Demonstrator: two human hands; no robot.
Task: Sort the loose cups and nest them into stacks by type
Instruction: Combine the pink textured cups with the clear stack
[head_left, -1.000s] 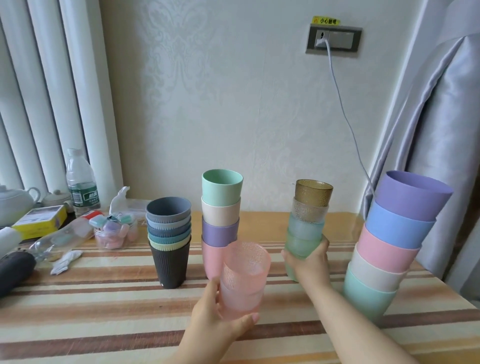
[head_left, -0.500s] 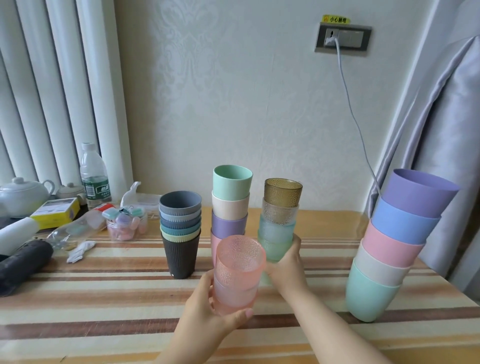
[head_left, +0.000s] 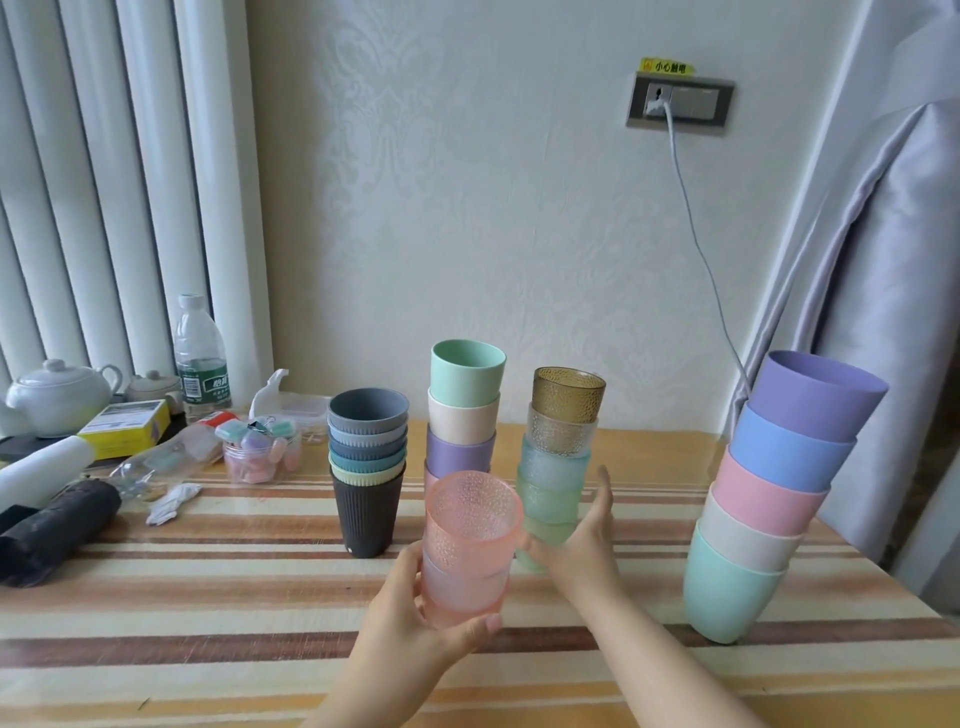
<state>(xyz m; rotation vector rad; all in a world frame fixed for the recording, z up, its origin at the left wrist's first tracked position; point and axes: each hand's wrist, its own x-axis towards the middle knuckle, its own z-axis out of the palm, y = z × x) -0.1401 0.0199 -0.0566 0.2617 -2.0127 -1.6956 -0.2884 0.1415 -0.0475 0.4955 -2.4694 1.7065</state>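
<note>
While the pink dimpled translucent cups (head_left: 470, 545) are gripped upright, mouths up, by the left hand (head_left: 415, 618), the textured stack (head_left: 558, 462) is touched by the spread right hand (head_left: 582, 551).

A home room: curtains (head_left: 883, 260), teapot (head_left: 57, 397), striped table (head_left: 208, 597).

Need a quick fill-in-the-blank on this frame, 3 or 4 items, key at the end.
1. The left hand holds a short stack of textured cups coloured ____.
2. The top cup of the textured stack beside the right hand is ____.
3. The tall stack of large cups at the right has a ____ cup on top.
4. The ribbed stack stands on a ____ bottom cup.

Missing words: pink; amber; purple; black
</note>
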